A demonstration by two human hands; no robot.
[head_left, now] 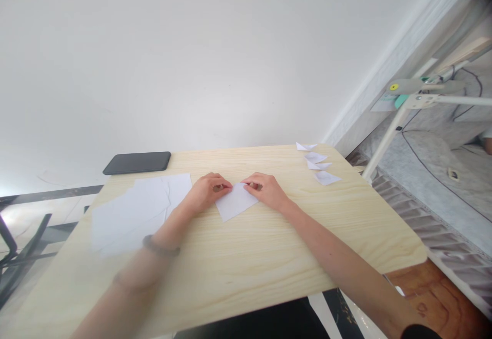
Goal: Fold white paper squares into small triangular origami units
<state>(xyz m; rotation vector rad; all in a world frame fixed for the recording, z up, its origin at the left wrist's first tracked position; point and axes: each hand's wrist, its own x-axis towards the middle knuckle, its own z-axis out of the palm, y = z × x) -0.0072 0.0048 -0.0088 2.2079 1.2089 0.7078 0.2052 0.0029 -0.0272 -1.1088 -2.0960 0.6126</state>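
A small white sheet of paper (235,204) lies at the middle of the light wooden table (246,267), one corner pointing toward me. My left hand (209,191) pinches its upper left edge between thumb and fingers. On the upper right edge, my right hand (266,189) pinches the same paper. The fingertips cover part of the far edge, so any fold there is hidden. Several folded white paper boats (326,177) stand in a row at the far right of the table.
Larger white sheets of paper (130,216) are spread at the left, partly under my left forearm. Behind them a black phone (137,162) lies near the wall. To the right, beyond the table edge, are a white metal stand (392,134) and a grey sofa (434,159).
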